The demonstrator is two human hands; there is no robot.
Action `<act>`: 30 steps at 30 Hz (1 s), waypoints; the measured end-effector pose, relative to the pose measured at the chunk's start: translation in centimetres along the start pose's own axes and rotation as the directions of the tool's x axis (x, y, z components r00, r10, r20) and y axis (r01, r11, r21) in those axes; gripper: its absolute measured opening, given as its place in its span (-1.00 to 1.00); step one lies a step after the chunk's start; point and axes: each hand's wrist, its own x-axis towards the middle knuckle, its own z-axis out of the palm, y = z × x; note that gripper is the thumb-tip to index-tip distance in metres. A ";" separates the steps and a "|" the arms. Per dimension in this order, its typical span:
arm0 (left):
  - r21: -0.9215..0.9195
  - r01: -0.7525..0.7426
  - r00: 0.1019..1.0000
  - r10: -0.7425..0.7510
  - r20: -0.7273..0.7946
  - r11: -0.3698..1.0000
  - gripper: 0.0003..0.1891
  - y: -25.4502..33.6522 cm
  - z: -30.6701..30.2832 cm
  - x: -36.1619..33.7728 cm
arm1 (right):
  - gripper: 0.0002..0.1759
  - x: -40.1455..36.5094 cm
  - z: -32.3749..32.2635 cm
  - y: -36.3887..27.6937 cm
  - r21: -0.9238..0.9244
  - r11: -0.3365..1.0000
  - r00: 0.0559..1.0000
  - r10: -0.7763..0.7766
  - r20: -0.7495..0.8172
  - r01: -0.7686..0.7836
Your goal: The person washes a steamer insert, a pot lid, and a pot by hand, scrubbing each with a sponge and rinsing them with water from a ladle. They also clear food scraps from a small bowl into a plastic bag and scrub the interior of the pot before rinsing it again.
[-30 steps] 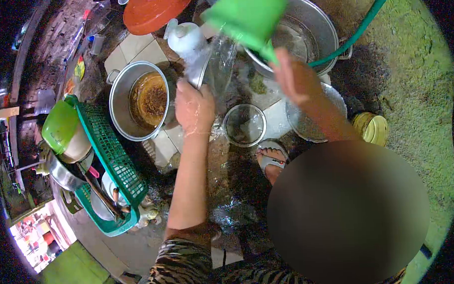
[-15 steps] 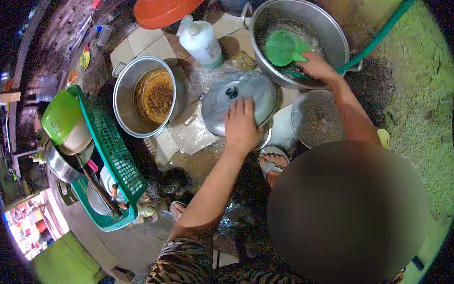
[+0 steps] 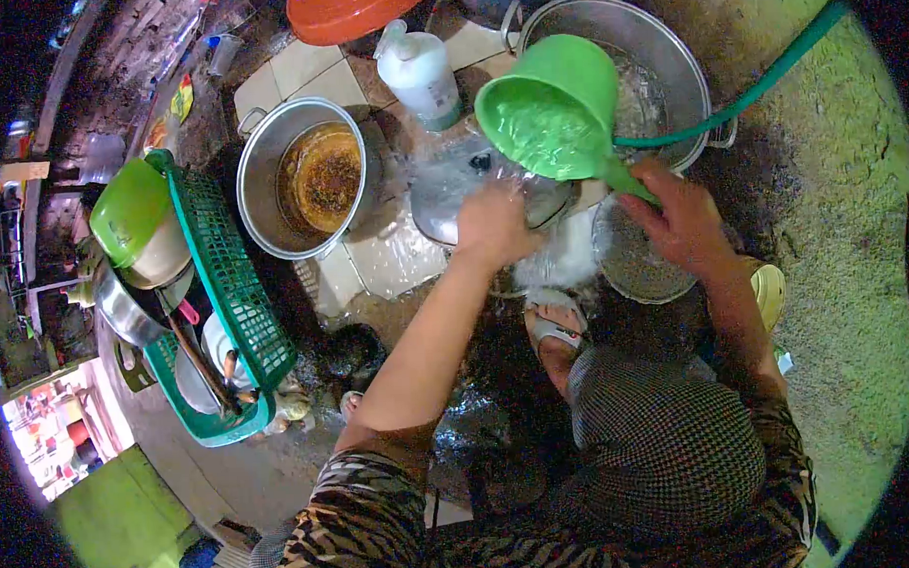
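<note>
The dipper (image 3: 554, 110) hangs over the lid (image 3: 436, 189), between pot (image 3: 256, 191) and basin (image 3: 666, 36).

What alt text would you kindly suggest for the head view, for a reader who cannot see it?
Seen from above, a person's right hand tips a green scoop over a metal lid held by the left hand. Around them on wet ground stand a steel basin with a hose, a dirty pot, a bottle and a green basket.

Fisheye lens: the picture is round with black corners, and lines bend hard toward its rim. Soft, even light from above brightens the scoop (image 3: 554, 110) and tiles (image 3: 307, 74), and the steel pot (image 3: 266, 185) glints. The far left sinks into shadow. An opening (image 3: 55, 443) is overexposed. Splashing water (image 3: 564, 260) blurs.
</note>
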 end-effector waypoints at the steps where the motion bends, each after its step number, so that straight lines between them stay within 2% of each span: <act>1: 0.003 0.053 0.987 -0.052 0.150 0.999 -0.25 0.3 -0.5 0.0 | -0.59 0.2 0.6 -0.1 -0.001 1.000 1.000 0.001 -0.002 -0.001; 2: 0.004 0.049 0.987 -0.050 0.151 0.999 -0.25 0.2 -0.2 -0.2 | -0.66 0.3 1.6 0.1 -0.009 1.000 0.999 -0.027 -0.033 0.027; 4: 0.018 -0.041 0.993 0.042 -0.107 0.999 -0.25 -0.3 1.2 -1.1 | -0.73 0.8 2.0 -0.7 -0.019 0.998 0.996 -0.055 -0.069 0.054; 6: -0.042 -0.021 0.993 0.016 -0.119 0.999 -0.21 -0.5 2.7 -2.0 | -0.78 1.2 1.4 -2.1 -0.192 0.980 0.992 0.063 0.105 -0.042; 7: -0.105 0.000 0.991 -0.014 -0.130 0.994 -0.17 -0.7 3.4 -2.4 | -0.78 1.3 1.5 -2.0 -0.192 0.980 0.992 0.065 0.104 -0.044; 8: -0.105 -0.002 0.992 -0.012 -0.129 0.994 -0.17 -1.0 4.4 -2.9 | -0.79 1.6 1.7 -1.7 -0.185 0.983 0.999 0.007 -0.036 -0.014; 10: -0.168 0.025 0.965 -0.068 -0.253 0.985 -0.14 -1.5 6.0 -3.8 | -0.81 2.4 2.7 0.0 -0.188 0.982 0.984 -0.045 -0.174 0.012; 12: -0.201 -0.036 0.959 -0.023 -0.284 0.979 -0.20 -2.3 5.3 -4.1 | -0.81 4.1 4.7 5.2 -0.326 0.902 0.956 0.238 -0.169 -0.282; 14: -0.155 -0.123 0.870 0.032 -0.492 0.980 -0.27 -3.6 4.7 -4.2 | -0.76 5.9 5.9 9.3 -0.296 0.865 0.912 0.361 -0.194 -0.405; 15: -0.230 -0.072 0.824 -0.072 -0.561 0.971 -0.33 -4.6 3.8 -3.9 | -0.76 7.1 6.9 11.4 -0.297 0.863 0.911 0.362 -0.199 -0.408; 16: -0.308 -0.028 0.767 -0.177 -0.617 0.951 -0.39 -5.8 2.7 -3.6 | -0.71 8.4 8.1 13.6 -0.306 0.808 0.862 0.492 -0.120 -0.503; 17: -0.374 0.021 0.684 -0.286 -0.671 0.927 -0.46 -6.8 1.4 -3.6 | -0.65 9.2 9.3 15.0 -0.322 0.741 0.791 0.611 -0.040 -0.589; 18: -0.443 0.062 0.586 -0.392 -0.709 0.894 -0.54 -7.6 0.1 -3.7 | -0.65 9.6 10.5 15.6 -0.321 0.740 0.791 0.611 -0.045 -0.590; 19: -0.713 -0.061 0.596 -0.547 -0.587 0.698 -0.61 -8.5 -0.9 -4.1 | -0.61 10.1 11.6 15.8 -0.305 0.787 0.813 0.579 0.064 -0.536; 20: -0.893 -0.172 0.630 -0.651 -0.424 0.415 -0.69 -9.1 -1.5 -4.6 | -0.57 10.6 12.6 15.9 -0.280 0.831 0.827 0.536 0.171 -0.481; 21: -0.903 -0.195 0.622 -0.663 -0.416 0.384 -0.71 -9.4 -0.8 -5.3 | -0.54 11.0 13.4 15.8 -0.285 0.879 0.875 0.443 0.195 -0.382; 22: -0.910 -0.218 0.613 -0.676 -0.409 0.352 -0.74 -9.8 -0.1 -6.1 | -0.54 10.9 13.4 15.7 -0.280 0.882 0.877 0.439 0.195 -0.379; 23: -0.974 -0.129 0.680 -0.698 -0.224 0.187 -0.69 -12.5 3.2 -6.3 | -0.59 10.3 13.3 15.7 -0.059 0.890 0.884 0.457 0.104 -0.453; 24: -0.999 -0.028 0.727 -0.686 -0.032 0.017 -0.63 -14.2 5.1 -6.5 | -0.65 9.5 11.8 14.9 0.122 0.872 0.879 0.459 0.129 -0.474; 25: -0.999 -0.029 0.723 -0.690 -0.031 0.014 -0.63 -13.1 5.1 -6.4 | -0.70 8.7 10.3 13.9 0.304 0.819 0.874 0.462 0.154 -0.486; 27: -0.893 -0.099 0.589 -0.749 0.304 -0.440 -0.63 -9.1 5.3 -6.3 | -0.80 6.1 6.8 10.0 0.648 0.612 0.875 0.443 0.194 -0.453; 28: -0.889 -0.103 0.585 -0.750 0.308 -0.445 -0.63 -9.1 6.3 -6.1 | -0.81 4.6 6.4 9.2 0.771 0.465 0.853 0.487 0.189 -0.436; 30: -0.779 -0.174 0.675 -0.649 0.351 -0.603 -0.57 -9.4 8.7 -5.6 | -0.82 2.7 4.6 7.2 0.862 0.311 0.830 0.522 0.197 -0.401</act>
